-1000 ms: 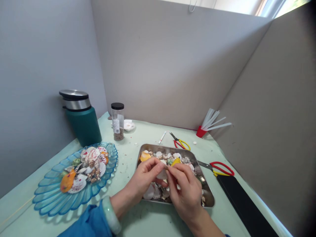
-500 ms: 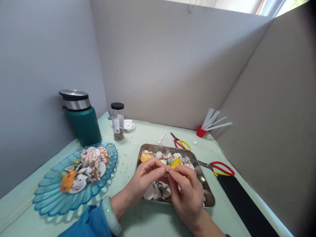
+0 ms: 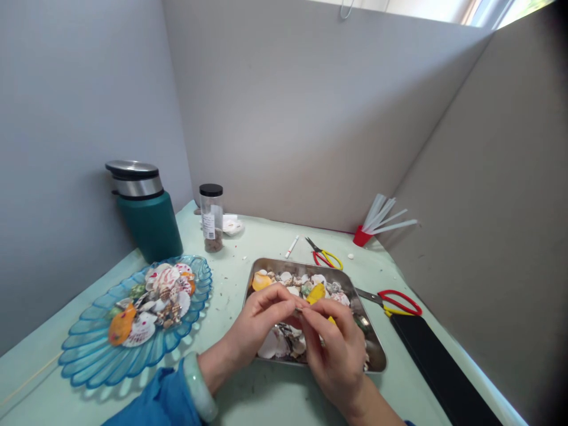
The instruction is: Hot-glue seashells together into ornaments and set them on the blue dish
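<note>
My left hand (image 3: 266,313) and my right hand (image 3: 335,346) meet fingertip to fingertip above a metal tray (image 3: 377,350). Both are closed in a pinch on something small between them, mostly hidden by the fingers and too small to name. Under them the tray holds many seashells (image 3: 277,343), white, brown and striped. An orange shell (image 3: 261,280) lies in its far left corner. Close behind my right fingers shows a yellow piece (image 3: 316,293). A pale green bangle (image 3: 200,387) circles my left wrist.
At left, a blue scalloped plate (image 3: 95,355) bears shells, beside a green flask (image 3: 153,228). A black-lidded jar (image 3: 212,222) stands behind. Small scissors (image 3: 326,255), a white stick (image 3: 291,247), a red cup of glue sticks (image 3: 362,236), larger scissors (image 3: 397,303) and a black slab (image 3: 437,361) lie beyond and right.
My fingertips have shifted very slightly while staying pinched together over the tray. Everything else on the table stays where it was.
</note>
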### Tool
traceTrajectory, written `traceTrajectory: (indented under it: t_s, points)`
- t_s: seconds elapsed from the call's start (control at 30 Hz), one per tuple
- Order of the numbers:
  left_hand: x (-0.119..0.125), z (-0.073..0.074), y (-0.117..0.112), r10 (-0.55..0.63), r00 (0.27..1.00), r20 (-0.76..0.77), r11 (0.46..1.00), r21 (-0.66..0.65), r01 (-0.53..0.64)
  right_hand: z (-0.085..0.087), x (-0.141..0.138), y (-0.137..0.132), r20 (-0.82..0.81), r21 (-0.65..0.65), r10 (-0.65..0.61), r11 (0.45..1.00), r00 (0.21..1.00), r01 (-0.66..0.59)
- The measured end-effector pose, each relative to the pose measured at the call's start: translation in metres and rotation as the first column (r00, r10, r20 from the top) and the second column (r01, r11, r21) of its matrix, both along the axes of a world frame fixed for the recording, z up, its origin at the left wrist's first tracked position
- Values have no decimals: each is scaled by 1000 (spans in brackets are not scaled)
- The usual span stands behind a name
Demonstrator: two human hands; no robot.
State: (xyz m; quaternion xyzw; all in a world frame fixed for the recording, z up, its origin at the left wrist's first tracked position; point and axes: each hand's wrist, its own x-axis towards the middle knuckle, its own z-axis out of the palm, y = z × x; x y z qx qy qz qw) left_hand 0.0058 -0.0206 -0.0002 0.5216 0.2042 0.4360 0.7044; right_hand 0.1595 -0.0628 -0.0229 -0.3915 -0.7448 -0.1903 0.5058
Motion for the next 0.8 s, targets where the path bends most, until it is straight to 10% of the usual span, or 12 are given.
traceTrajectory:
  t_s: [0.8]
  points:
    - [4, 2, -1, -3, 997, -74, 996, -91, -3, 3, -3, 6, -57, -134, -86, 988, 995, 78]
